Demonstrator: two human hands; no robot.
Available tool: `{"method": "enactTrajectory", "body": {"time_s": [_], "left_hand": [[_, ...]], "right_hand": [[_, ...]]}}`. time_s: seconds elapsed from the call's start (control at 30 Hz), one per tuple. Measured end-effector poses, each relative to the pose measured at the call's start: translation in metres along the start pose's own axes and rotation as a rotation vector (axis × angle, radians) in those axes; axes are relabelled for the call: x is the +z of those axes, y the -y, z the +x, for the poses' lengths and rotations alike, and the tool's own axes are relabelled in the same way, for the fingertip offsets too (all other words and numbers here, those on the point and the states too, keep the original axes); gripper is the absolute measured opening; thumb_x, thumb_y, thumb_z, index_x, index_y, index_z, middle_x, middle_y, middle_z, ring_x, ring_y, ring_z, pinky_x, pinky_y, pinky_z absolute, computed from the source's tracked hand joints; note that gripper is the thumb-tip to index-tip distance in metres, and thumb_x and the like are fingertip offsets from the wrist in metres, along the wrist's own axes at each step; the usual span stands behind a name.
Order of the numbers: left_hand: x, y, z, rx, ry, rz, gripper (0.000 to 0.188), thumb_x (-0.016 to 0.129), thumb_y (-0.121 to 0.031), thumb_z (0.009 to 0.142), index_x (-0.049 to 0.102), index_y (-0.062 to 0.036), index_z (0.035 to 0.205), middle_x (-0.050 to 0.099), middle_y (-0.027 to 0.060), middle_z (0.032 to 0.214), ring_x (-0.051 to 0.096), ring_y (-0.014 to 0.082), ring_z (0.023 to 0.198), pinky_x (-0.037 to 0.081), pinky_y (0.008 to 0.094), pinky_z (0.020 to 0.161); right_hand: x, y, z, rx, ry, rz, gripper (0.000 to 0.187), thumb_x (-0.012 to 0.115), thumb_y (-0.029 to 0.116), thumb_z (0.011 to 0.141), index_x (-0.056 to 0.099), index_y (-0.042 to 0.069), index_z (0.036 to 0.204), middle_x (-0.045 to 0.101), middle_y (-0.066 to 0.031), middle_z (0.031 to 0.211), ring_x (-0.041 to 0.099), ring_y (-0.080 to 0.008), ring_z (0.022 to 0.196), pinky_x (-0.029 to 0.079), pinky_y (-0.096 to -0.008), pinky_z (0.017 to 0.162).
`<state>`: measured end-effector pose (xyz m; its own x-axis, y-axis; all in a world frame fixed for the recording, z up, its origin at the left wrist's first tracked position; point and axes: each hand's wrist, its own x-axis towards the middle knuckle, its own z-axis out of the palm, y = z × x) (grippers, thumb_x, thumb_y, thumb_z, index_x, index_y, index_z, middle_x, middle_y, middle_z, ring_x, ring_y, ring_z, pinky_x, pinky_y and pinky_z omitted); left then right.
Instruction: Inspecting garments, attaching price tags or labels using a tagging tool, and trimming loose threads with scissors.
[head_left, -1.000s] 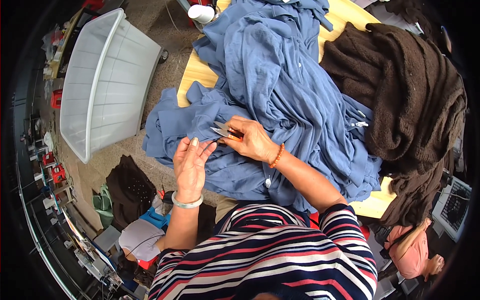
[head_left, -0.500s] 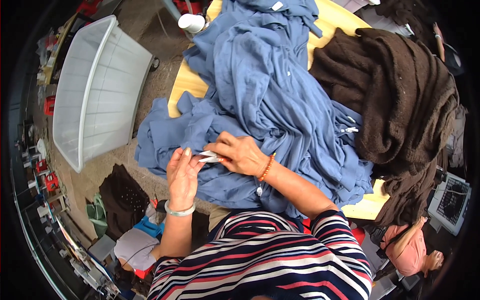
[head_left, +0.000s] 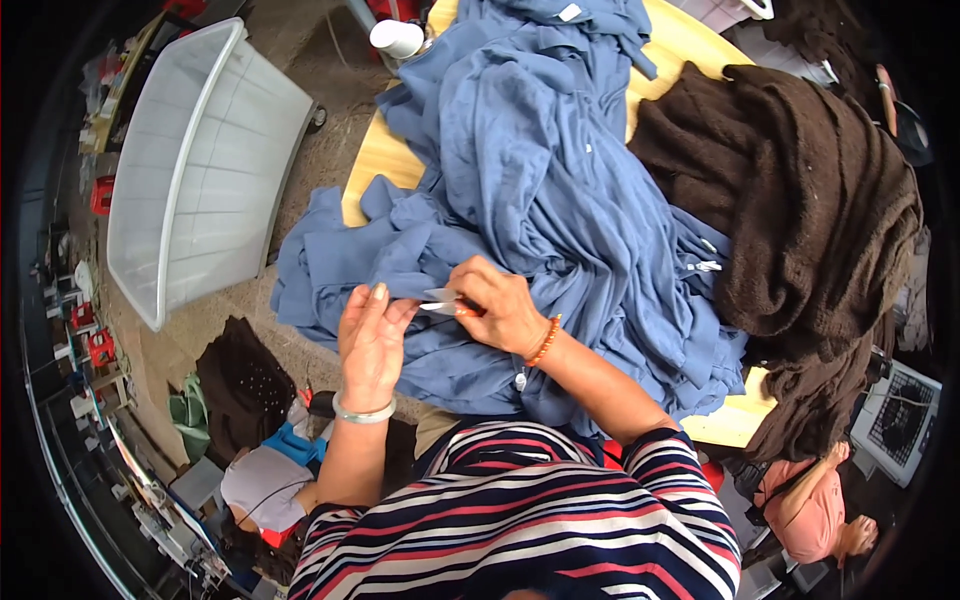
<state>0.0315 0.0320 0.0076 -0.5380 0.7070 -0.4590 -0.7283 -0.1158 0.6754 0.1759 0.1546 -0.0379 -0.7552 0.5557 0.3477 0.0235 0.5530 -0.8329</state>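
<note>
Gripping snips point(head_left: 441, 303) over blue fabric point(head_left: 530, 170)
Right hand point(head_left: 500, 308) clasps them; whether left hand point(head_left: 371, 345) pinches anything, I cannot tell.

Ahead of the wearer point(head_left: 520, 500), I have a table point(head_left: 735, 420) with a garment heap point(head_left: 540, 150) along it and a knit-fabric pile point(head_left: 790, 200) at right. Over the heap's near left part, the left hand point(head_left: 372, 345) lies left of the right hand point(head_left: 495, 305) and its snips point(head_left: 438, 307). A wheeled bin point(head_left: 225, 170) stands left of the table.
</note>
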Motion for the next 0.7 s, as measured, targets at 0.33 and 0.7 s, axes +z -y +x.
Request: {"method": "enactTrajectory", "body": {"time_s": [0.33, 0.7], "left_hand": [[-0.005, -0.006, -0.001, -0.025, -0.021, 0.006, 0.002, 0.053, -0.011, 0.096, 0.054, -0.011, 0.097, 0.068, 0.0065, 0.093, 0.068, 0.0186, 0.083, 0.053, 0.0368, 0.085], [-0.002, -0.003, -0.002, -0.039, 0.023, -0.019, 0.002, 0.053, -0.012, 0.097, 0.054, -0.0103, 0.097, 0.067, 0.0071, 0.096, 0.067, 0.0175, 0.085, 0.052, 0.036, 0.086]], "right_hand": [[-0.018, 0.007, -0.007, 0.211, 0.155, 0.06, 0.037, 0.073, 0.028, 0.082, 0.059, 0.002, 0.105, 0.059, -0.0098, 0.078, 0.061, -0.024, 0.066, 0.048, -0.0335, 0.058], [-0.015, 0.024, 0.003, 0.217, 0.234, 0.056, 0.033, 0.061, 0.035, 0.09, 0.052, 0.004, 0.092, 0.06, -0.0141, 0.07, 0.06, -0.0359, 0.063, 0.044, -0.0436, 0.054]]}}
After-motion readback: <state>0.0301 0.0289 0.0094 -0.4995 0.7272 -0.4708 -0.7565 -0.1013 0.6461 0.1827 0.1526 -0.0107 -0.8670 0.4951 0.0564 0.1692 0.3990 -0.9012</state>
